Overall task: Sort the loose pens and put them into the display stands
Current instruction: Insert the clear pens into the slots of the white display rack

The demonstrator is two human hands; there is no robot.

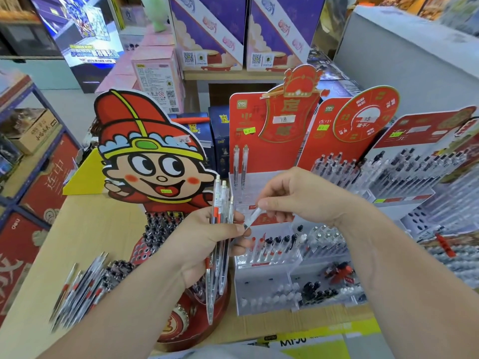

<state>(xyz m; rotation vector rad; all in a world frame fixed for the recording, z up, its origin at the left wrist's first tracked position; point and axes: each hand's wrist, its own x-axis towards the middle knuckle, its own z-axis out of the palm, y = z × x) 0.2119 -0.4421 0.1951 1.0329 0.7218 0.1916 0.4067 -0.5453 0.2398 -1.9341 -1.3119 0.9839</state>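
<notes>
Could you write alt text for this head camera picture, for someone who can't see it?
A left hand grips a bunch of pens upright while the right hand pinches a single pen beside them, above red pen stands on a shop table.

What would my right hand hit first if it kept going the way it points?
Your right hand, pinching one pen, points left and slightly down. The pen tip would likely meet the thumb of the left hand first, then the pen bundle it holds; depth is unclear.

Purple boxes (204,27) behind, pink box (155,76), yellow card (85,177), brown carton (32,132) left
</notes>
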